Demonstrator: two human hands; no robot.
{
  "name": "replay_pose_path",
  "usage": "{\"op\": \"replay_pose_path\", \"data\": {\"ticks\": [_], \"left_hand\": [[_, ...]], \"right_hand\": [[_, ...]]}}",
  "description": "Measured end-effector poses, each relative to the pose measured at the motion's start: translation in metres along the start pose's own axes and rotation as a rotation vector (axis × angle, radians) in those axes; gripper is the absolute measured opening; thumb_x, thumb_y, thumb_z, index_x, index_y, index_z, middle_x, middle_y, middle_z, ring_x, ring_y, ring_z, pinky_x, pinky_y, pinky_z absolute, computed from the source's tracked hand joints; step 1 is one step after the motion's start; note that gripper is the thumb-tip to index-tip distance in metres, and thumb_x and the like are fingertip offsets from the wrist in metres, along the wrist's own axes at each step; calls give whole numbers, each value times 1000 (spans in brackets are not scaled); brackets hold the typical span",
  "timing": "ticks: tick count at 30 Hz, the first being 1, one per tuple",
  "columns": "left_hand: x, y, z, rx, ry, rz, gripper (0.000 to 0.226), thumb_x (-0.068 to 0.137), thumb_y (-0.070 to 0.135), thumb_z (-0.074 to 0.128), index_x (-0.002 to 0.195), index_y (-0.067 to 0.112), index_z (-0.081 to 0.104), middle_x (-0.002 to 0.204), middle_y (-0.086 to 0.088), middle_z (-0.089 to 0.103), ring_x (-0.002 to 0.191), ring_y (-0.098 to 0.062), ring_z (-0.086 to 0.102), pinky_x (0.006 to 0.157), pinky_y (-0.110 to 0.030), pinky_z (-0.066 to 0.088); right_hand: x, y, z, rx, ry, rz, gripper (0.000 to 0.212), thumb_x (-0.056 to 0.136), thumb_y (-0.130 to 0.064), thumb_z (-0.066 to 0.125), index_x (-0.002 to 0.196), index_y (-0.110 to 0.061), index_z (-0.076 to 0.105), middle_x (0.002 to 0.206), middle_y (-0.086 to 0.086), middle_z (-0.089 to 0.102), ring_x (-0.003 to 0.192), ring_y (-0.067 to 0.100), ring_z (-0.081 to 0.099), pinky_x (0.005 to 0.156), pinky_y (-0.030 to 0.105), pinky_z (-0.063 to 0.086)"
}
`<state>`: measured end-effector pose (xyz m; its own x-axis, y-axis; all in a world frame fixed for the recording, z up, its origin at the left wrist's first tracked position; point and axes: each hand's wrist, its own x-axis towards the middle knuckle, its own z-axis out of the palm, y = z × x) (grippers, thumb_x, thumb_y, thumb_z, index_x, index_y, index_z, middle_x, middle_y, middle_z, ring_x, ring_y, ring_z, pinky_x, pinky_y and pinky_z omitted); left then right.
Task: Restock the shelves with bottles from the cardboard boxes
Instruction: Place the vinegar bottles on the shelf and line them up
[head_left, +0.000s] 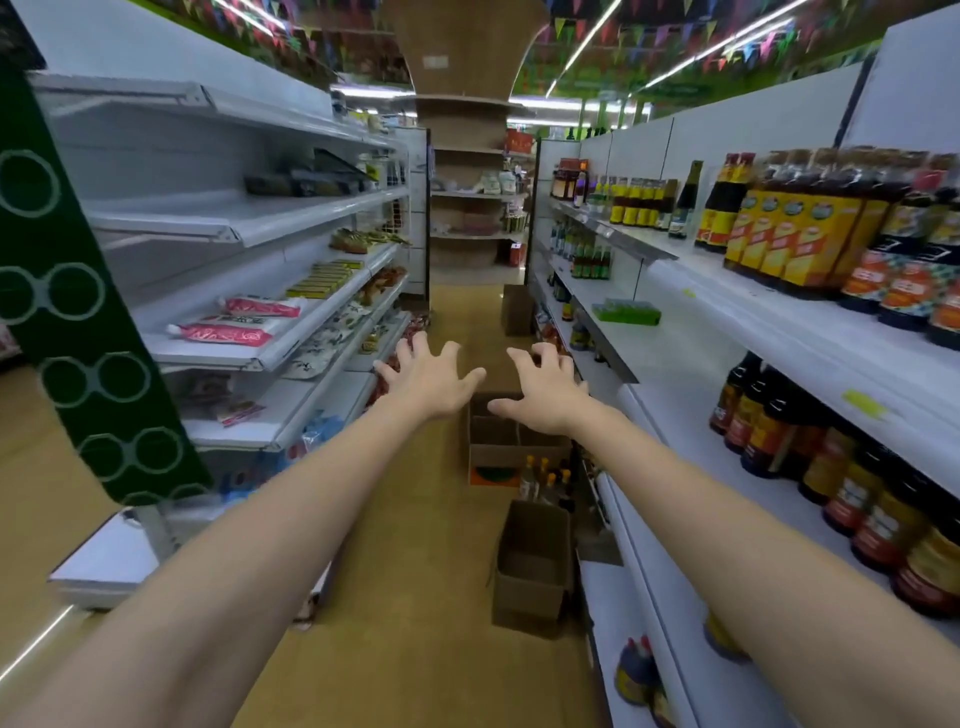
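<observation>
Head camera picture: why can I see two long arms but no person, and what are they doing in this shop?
The camera sits on the person's head, looking forward and down, so you see only their arms. The left hand and right hand reach out with fingers spread, holding nothing. Below them on the aisle floor stand cardboard boxes: an open box near us, and a farther box with small bottles beside it. The shelves on the right already hold dark sauce bottles. The shelves on the left hold packets.
</observation>
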<state>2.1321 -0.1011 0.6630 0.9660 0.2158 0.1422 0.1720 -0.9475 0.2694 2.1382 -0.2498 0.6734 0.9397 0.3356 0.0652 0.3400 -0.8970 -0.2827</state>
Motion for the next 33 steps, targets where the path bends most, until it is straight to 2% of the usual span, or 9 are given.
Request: {"op": "replay_pose_path", "data": {"ticks": [7, 14, 18, 26, 29, 33], "left_hand": [[140, -33, 5, -14, -13, 42, 62, 95, 59, 33, 148, 26, 26, 157, -17, 3, 144, -40, -2, 111, -64, 1], [225, -67, 64, 8, -146, 35, 62, 94, 59, 35, 148, 31, 25, 158, -13, 3, 144, -38, -3, 113, -64, 4], [279, -79, 94, 36, -210, 4, 65, 94, 60, 36, 149, 30, 22, 158, -14, 2, 144, -39, -2, 113, -63, 3], [425, -70, 126, 151, -245, 28, 71, 92, 61, 39, 149, 25, 19, 157, -14, 7, 144, -37, 4, 112, -65, 3], [474, -63, 146, 208, -250, 46, 72, 92, 61, 38, 149, 22, 19, 157, -14, 9, 144, -36, 6, 111, -65, 2], [522, -50, 185, 229, -318, 91, 74, 91, 62, 38, 149, 20, 20, 157, -15, 8, 143, -37, 7, 112, -64, 4]], "right_hand": [[133, -1, 17, -3, 0, 53, 78, 92, -49, 55, 152, -27, 11, 158, 6, 3, 145, 33, 4, 113, 57, 16], [233, 18, 70, -8, -122, 60, 64, 92, -47, 56, 147, -39, 25, 157, 2, 3, 144, 32, 4, 113, 58, 20], [298, 29, 98, 24, -173, 83, 67, 92, -49, 56, 148, -37, 22, 157, 3, 2, 144, 32, 5, 111, 57, 19], [452, 60, 129, 191, -161, 60, 70, 92, -46, 58, 149, -35, 20, 157, 4, 6, 143, 32, 11, 111, 56, 19], [490, 83, 139, 261, -193, 73, 72, 92, -48, 56, 151, -35, 17, 157, 1, 15, 142, 32, 17, 109, 56, 21], [527, 119, 158, 270, -224, 126, 73, 92, -48, 56, 151, -35, 15, 157, -1, 15, 143, 31, 13, 110, 56, 20]]}}
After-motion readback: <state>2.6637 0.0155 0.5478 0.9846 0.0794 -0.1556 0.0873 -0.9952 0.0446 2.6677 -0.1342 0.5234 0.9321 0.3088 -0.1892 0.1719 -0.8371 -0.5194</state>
